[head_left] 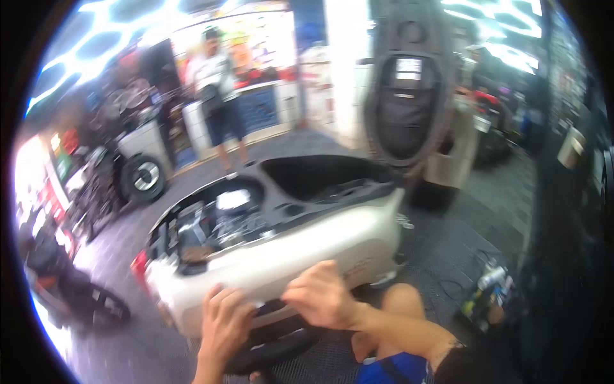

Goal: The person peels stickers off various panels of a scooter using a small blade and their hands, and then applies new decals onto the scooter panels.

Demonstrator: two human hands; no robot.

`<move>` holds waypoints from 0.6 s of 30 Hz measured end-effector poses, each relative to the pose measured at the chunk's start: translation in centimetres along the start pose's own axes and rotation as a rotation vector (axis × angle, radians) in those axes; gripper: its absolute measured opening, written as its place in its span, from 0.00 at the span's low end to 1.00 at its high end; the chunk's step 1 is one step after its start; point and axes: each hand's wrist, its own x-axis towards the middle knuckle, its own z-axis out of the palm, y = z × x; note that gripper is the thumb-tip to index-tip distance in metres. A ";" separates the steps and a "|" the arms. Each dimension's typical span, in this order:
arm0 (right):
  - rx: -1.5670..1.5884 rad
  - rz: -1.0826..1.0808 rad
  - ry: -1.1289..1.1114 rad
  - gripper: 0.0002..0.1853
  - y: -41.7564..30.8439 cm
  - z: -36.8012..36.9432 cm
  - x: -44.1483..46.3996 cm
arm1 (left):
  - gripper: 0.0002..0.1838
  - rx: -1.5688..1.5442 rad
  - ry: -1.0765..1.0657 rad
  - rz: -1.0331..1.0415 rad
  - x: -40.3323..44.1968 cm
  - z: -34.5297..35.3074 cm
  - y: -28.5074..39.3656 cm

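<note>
A scooter with a white side panel (300,246) stands in front of me, its seat (409,115) raised upright at the far end. My left hand (224,323) is at the lower rear part of the panel, its fingers curled and slightly blurred. Farther right, my right hand (323,296) is closed like a fist just in front of the panel. Whatever either hand holds is hidden. Between and below the hands show dark parts along the scooter's lower side. On top, the engine bay (217,221) lies exposed beside the open black storage compartment (320,173).
A person (217,89) stands behind the scooter near a counter. To the left are a motorcycle with a thick wheel (144,178) and another dark motorcycle (70,275). Bottles and tools (492,291) sit on the floor at right. My bent knee (403,304) is close to the scooter.
</note>
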 end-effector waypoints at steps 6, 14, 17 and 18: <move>-0.015 0.029 -0.011 0.11 0.2 0.7 0.8 | 0.23 0.053 0.059 0.145 0.6 -0.7 -1.2; 0.015 0.038 -0.081 0.09 -1.2 1.3 0.8 | 0.07 -0.037 0.250 0.254 0.7 0.2 -1.2; 0.013 0.034 -0.089 0.10 -1.1 1.1 0.7 | 0.07 -0.039 0.254 0.271 0.7 0.4 -0.8; 0.016 0.036 -0.090 0.10 -1.1 1.1 0.7 | 0.07 -0.030 0.248 0.274 0.7 0.5 -0.8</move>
